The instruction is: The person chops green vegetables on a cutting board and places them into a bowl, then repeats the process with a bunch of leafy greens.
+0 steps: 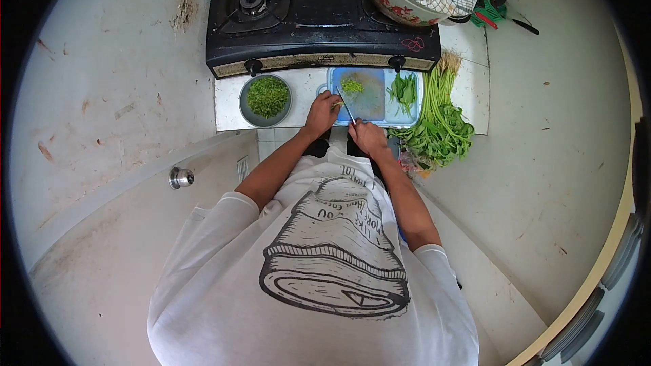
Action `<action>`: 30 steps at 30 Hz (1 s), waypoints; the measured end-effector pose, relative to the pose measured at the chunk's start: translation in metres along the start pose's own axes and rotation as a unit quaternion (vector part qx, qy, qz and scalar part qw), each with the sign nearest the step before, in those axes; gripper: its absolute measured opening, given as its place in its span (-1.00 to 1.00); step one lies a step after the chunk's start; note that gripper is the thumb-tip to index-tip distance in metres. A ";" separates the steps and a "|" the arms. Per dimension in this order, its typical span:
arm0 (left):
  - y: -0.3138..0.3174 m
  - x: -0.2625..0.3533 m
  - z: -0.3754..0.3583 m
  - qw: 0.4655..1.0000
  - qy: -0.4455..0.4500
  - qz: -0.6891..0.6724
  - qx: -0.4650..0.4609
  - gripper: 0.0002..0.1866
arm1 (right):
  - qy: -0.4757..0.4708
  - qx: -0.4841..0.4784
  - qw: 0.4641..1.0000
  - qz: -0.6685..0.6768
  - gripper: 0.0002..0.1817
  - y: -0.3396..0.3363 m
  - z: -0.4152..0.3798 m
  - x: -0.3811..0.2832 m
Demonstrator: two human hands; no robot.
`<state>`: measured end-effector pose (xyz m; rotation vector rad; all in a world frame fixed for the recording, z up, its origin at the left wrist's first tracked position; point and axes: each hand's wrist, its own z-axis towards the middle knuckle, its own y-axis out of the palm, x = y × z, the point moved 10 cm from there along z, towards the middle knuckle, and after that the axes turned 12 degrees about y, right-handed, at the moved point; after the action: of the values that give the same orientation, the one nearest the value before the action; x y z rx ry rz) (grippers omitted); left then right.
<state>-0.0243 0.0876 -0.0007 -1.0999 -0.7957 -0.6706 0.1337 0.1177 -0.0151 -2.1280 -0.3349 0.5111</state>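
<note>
My right hand (369, 138) is wrapped around the handle of a knife (348, 108), its blade pointing away from me over the left side of the blue cutting board (368, 110). Closed beside the blade, my left hand (321, 115) grips thin green stems (337, 104) at the board's left edge. A small heap of chopped greens (352, 85) lies on the board just beyond the blade tip. Loose green leaves (403, 92) rest on the light-blue right part. To the left, a grey bowl (243, 112) is filled with finely chopped greens (267, 96).
A black gas stove (325, 20) stands behind the board, with a cloth-covered pot (407, 10) on its right. A long bunch of leafy greens (444, 112) hangs over the counter's front edge. A green basket (489, 8) holds utensils at back right. A door knob (181, 177) is at left.
</note>
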 end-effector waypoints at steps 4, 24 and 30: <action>-0.001 0.001 0.000 1.000 0.017 0.016 0.010 -0.81 | -0.002 0.018 1.000 0.014 -0.49 0.000 0.013 -0.010; -0.002 -0.001 0.003 0.999 -0.023 -0.020 0.009 -0.87 | 0.004 0.015 1.000 0.027 -0.43 0.001 0.018 -0.010; -0.002 -0.003 0.002 1.000 -0.016 -0.019 0.012 -0.87 | 0.004 0.014 1.000 0.012 -0.44 0.002 0.003 0.001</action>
<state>-0.0279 0.0894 -0.0021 -1.0784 -0.8521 -0.6752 0.1333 0.1196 -0.0183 -2.1087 -0.2973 0.5187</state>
